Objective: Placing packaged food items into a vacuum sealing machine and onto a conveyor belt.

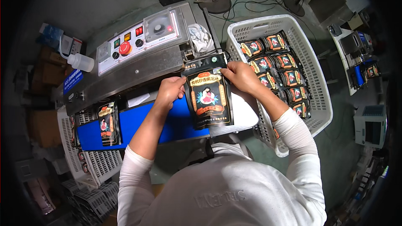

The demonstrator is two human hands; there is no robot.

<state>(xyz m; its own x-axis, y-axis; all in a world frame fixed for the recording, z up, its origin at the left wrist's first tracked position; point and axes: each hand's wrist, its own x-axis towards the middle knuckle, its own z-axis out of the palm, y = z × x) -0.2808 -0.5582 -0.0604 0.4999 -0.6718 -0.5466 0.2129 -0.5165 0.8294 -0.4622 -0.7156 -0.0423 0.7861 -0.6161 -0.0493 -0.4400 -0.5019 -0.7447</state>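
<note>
Between my two hands hangs a black stand-up pouch [207, 96] with an orange and white printed front. My left hand [170, 90] pinches its upper left edge, and my right hand [242, 76] grips the upper right edge. The pouch's top strip lies at the right end of a band sealing machine [138, 70], over its blue conveyor belt [144, 119]. Further left on that belt, a second pouch [109, 124] stands by itself, apart from my hands.
To my right, a white plastic basket [322, 104] holds several similar pouches in rows. Another white basket [98, 165] sits below the belt's left end. A red stop button [125, 48] and knobs are on the machine's panel. A white cloth [200, 37] lies behind the pouch. Cables [268, 4] cross the floor.
</note>
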